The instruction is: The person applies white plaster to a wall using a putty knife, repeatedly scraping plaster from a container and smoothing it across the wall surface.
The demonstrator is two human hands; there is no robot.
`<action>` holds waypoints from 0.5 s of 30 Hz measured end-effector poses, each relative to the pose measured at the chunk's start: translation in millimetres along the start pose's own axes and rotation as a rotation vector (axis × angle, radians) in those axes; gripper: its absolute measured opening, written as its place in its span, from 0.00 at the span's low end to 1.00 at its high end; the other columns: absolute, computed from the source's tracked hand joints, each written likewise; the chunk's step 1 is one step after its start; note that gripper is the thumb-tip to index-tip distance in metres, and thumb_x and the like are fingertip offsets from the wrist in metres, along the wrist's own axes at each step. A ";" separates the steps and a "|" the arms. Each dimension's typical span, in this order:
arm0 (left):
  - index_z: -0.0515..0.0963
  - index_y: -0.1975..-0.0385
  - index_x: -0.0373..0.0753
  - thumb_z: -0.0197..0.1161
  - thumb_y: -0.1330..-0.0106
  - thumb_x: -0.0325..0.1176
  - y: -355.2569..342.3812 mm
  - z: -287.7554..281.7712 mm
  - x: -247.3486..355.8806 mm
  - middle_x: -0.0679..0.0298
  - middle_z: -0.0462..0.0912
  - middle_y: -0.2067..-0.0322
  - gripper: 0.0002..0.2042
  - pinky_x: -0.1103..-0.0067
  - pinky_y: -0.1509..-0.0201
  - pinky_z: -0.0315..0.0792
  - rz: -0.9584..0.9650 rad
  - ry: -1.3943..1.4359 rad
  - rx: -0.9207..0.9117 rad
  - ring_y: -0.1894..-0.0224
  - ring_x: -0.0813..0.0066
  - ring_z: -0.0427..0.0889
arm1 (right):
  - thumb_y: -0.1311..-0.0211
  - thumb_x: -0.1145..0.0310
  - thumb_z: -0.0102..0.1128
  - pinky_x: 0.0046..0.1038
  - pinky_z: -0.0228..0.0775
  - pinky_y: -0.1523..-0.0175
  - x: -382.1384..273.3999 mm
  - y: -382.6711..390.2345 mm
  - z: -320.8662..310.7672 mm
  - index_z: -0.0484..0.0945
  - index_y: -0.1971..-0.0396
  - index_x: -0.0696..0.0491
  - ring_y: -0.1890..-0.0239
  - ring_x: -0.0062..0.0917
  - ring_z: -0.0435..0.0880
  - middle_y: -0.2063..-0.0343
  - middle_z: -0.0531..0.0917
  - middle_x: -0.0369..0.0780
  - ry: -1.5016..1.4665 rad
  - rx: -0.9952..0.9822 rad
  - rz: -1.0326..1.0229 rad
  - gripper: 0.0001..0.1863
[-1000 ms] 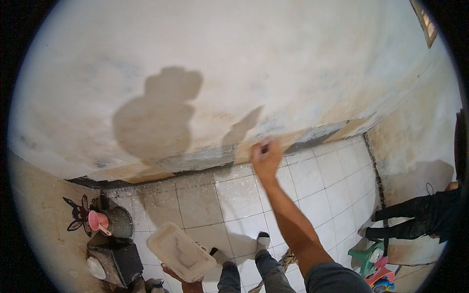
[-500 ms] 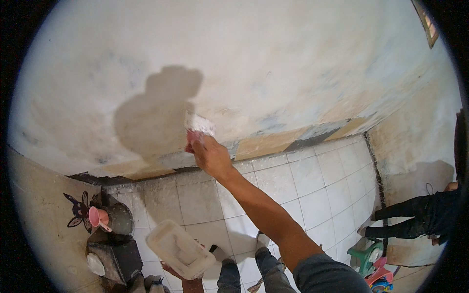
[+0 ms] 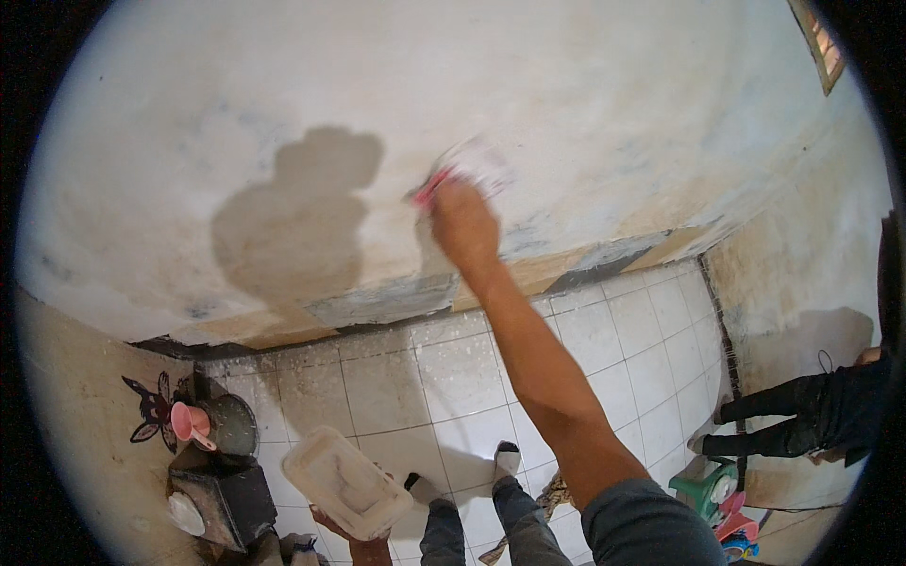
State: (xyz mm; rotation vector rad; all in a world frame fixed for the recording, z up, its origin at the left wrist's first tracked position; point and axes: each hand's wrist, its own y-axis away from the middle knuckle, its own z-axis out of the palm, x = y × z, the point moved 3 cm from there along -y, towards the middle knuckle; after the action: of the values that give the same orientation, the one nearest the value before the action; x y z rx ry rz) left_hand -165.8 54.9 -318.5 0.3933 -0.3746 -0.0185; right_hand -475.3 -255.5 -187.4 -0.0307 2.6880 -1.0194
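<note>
My right hand [image 3: 462,222] is closed round the red grip of a putty scraper [image 3: 477,170]. Its wide blade carries white paste and is smeared by motion against the lower part of the white wall [image 3: 566,113]. Below, at waist height, my left hand [image 3: 354,542] supports an off-white rectangular plastic tub [image 3: 326,462] from beneath, with fingers showing at its near side and right edge. Some whitish paste streaks lie on the tub's bottom. Around the scraper the wall shows patchy grey and tan stains.
White floor tiles [image 3: 462,377] meet a strip of tan and grey wall tiles [image 3: 377,302]. At left stand a dark box [image 3: 222,500], a bucket [image 3: 234,424] and a pink dipper [image 3: 191,422]. A person in dark clothes [image 3: 793,415] is at right, near a green stool [image 3: 703,486].
My right hand has moved the putty scraper up and to the right along the wall. The left hand and tub have stayed in nearly the same place.
</note>
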 end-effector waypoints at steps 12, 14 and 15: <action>0.56 0.34 0.42 0.56 0.52 0.73 5.9 18.8 6.1 0.38 0.71 0.48 0.50 0.49 0.48 0.72 -0.059 0.070 0.065 0.51 0.39 0.75 | 0.50 0.79 0.56 0.29 0.67 0.70 121.4 84.6 -34.3 0.67 0.70 0.57 0.77 0.26 0.72 0.76 0.72 0.40 -0.791 0.651 0.837 0.09; 0.56 0.34 0.42 0.56 0.52 0.73 4.1 4.1 8.1 0.39 0.72 0.49 0.50 0.49 0.50 0.73 -0.020 0.032 -0.013 0.52 0.39 0.76 | 0.49 0.80 0.55 0.25 0.66 0.79 114.6 38.2 -50.0 0.65 0.69 0.55 0.81 0.22 0.72 0.77 0.70 0.37 -0.986 0.761 0.806 0.10; 0.56 0.34 0.42 0.56 0.52 0.72 3.4 2.6 5.6 0.39 0.72 0.49 0.50 0.49 0.50 0.73 -0.026 0.029 -0.041 0.52 0.39 0.76 | 0.50 0.80 0.56 0.24 0.67 0.77 113.9 17.9 -54.2 0.65 0.69 0.55 0.80 0.22 0.72 0.77 0.71 0.37 -0.956 0.773 0.749 0.10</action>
State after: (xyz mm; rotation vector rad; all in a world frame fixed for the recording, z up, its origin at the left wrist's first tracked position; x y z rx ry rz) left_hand -161.8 56.6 -313.0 0.3576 -0.3395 -0.0460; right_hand -597.6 -219.7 -187.5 0.4645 1.1861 -1.2413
